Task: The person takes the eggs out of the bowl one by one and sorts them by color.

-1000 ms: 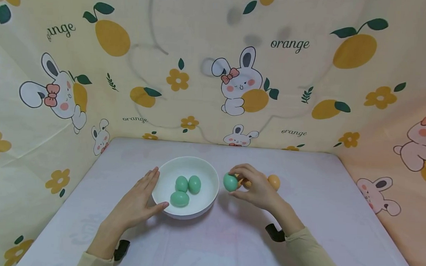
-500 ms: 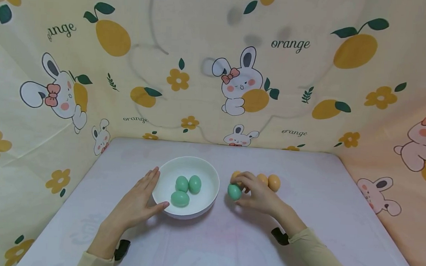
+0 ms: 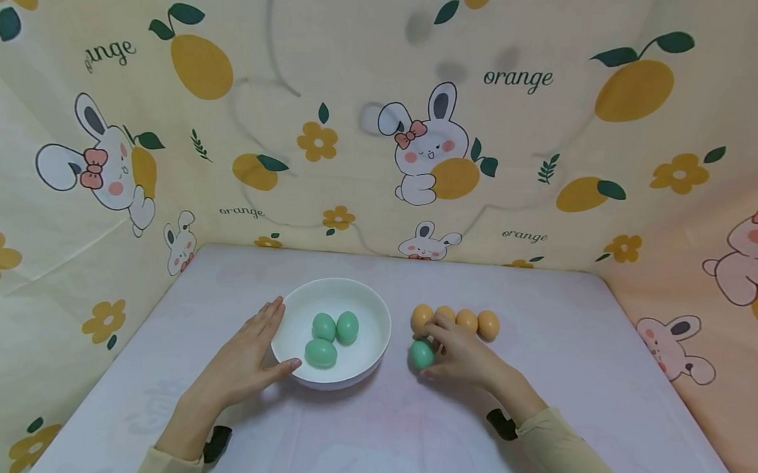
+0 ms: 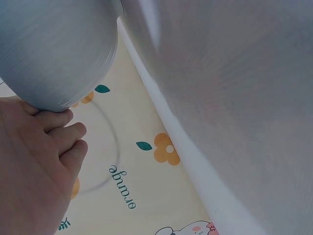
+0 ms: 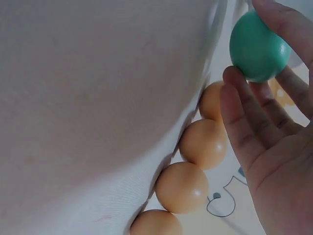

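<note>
In the head view, my right hand (image 3: 459, 353) pinches a green egg (image 3: 421, 354) between thumb and fingers, just in front of a row of orange eggs (image 3: 488, 325). The right wrist view shows the same green egg (image 5: 259, 46) at the fingertips; whether it touches the table cannot be told. My left hand (image 3: 240, 354) rests against the left side of a white bowl (image 3: 374, 356), fingers extended along the outside and thumb at the near rim. Inside the bowl lie three green eggs (image 3: 320, 353). From the left wrist, the bowl's outer wall (image 4: 58, 49) shows above the fingers.
Several orange eggs stand side by side at the right of the bowl, partly behind my right hand. A white cloth covers the table (image 3: 357, 440). Patterned fabric walls (image 3: 358, 123) with rabbits and oranges enclose its back and sides.
My right hand has carried the green egg down, nearer to me and slightly right, from beside the bowl to in front of the orange row. The left hand and bowl have stayed put.
</note>
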The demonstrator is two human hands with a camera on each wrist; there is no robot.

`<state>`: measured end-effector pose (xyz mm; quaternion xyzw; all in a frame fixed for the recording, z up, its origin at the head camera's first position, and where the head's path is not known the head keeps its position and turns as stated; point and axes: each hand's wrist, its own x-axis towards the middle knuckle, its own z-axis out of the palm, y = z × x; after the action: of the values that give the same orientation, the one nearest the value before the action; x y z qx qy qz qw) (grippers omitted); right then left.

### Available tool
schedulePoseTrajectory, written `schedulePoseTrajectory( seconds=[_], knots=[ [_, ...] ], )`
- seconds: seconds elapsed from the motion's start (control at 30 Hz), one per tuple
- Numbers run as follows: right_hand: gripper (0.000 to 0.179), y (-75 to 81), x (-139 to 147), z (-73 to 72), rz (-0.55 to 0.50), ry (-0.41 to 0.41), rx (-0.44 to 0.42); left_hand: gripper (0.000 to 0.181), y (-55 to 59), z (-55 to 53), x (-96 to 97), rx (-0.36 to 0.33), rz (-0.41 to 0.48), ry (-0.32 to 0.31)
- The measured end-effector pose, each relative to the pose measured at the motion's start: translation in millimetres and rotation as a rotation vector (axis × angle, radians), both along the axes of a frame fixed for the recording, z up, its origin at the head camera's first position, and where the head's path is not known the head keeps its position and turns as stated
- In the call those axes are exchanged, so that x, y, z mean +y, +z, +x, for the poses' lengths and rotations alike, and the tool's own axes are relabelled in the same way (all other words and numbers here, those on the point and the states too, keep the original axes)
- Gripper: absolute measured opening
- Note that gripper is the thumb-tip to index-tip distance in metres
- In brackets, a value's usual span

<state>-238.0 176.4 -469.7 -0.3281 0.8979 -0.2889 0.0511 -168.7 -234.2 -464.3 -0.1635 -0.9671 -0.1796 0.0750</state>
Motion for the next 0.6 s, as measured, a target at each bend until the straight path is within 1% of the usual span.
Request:
schedulePoseTrajectory(
  seconds=[0.3,0.6],
  knots=[
    [0.059,-2.1,0.8,1.3,0.033,0.002,-0.051,0.102,-0.5,-0.3,0.2,0.005,0.004,-0.004],
    [0.059,-8.7,1.8,0.0,0.025,0.024,-0.039,0.103,-0.2,-0.3,-0.1,0.004,0.003,-0.002]
  ],
)
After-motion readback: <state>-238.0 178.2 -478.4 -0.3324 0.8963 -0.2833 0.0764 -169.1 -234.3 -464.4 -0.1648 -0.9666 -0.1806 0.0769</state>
